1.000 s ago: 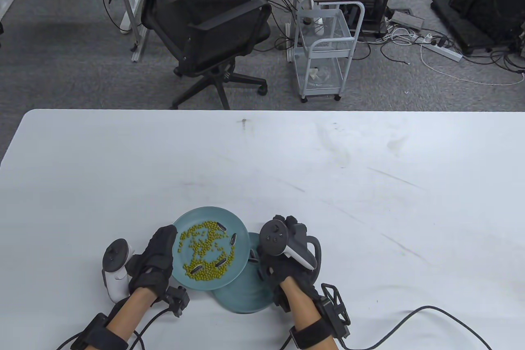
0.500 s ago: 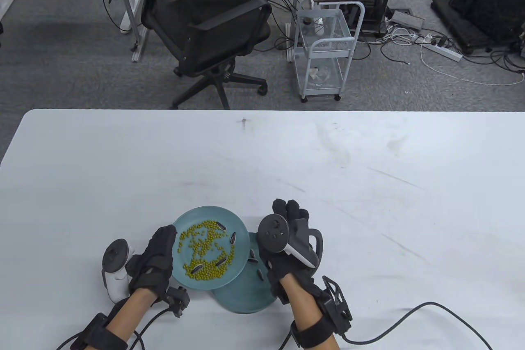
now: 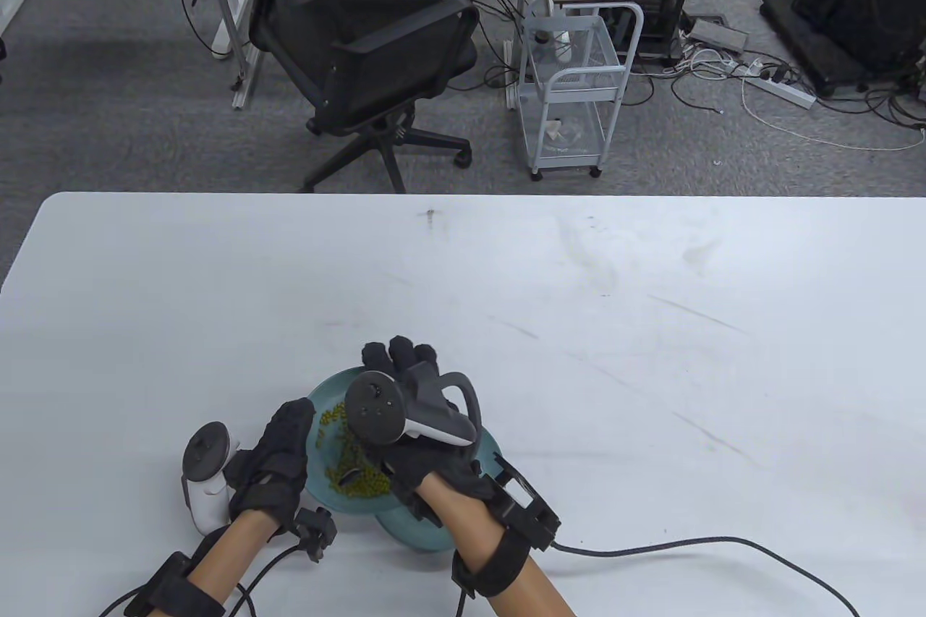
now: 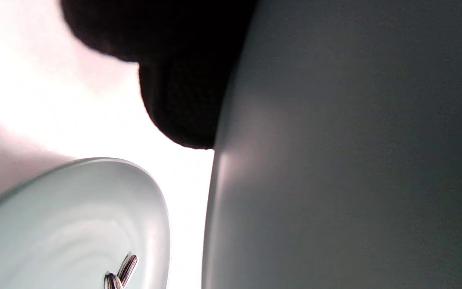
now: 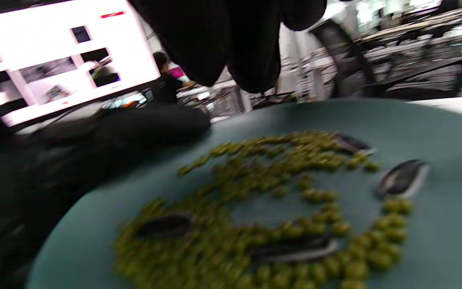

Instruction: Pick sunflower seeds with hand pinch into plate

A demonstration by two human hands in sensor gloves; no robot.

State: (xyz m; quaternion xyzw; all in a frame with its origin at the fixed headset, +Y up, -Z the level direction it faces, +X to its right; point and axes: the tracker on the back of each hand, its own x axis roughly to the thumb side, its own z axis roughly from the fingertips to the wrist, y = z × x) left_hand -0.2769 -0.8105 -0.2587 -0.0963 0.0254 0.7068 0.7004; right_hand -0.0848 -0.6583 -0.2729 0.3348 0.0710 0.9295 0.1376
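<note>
I'm between picks: my right hand [image 3: 409, 414] hovers over the upper plate [image 3: 329, 396], its fingers seemingly loose and empty, above sunflower seeds [image 5: 402, 178] lying among green beans [image 5: 279, 176]. My left hand [image 3: 278, 454] grips that plate's rim above the surface [image 3: 651, 356]. Next I must pinch one seed without beans and carry it to the lower plate [image 4: 74, 220].
</note>
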